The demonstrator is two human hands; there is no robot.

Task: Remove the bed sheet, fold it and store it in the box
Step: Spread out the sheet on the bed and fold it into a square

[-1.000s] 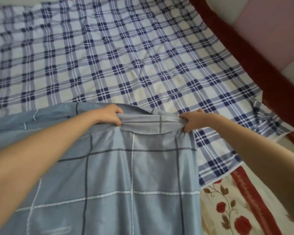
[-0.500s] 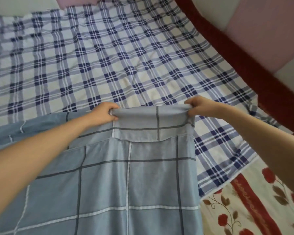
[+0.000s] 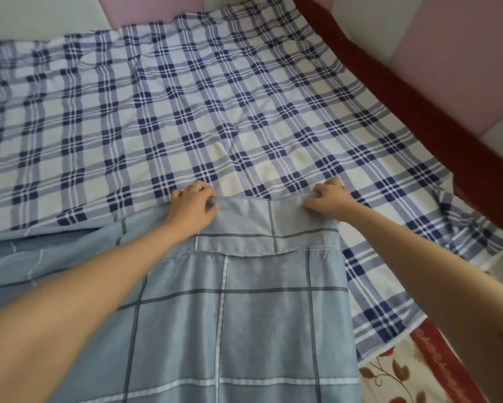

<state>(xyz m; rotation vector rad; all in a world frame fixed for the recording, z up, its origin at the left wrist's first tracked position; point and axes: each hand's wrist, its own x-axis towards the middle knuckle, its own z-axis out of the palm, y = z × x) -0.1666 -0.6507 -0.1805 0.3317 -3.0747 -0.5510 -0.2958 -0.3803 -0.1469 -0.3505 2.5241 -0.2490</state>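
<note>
Carried farther up plaid bed (image 3: 186, 112), blue sheet (image 3: 244, 315), red frame (image 3: 418, 117), pink panels (image 3: 462, 53)

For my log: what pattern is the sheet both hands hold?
Pale blue sheet, grey and white grid lines; head view.

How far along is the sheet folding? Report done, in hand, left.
Done: the blue-grey sheet lies on the plaid sheet, far edge turned over in a flap. In hand: left hand and right hand hold that folded edge. Left: more folds, then storing; no box is in view.
</note>
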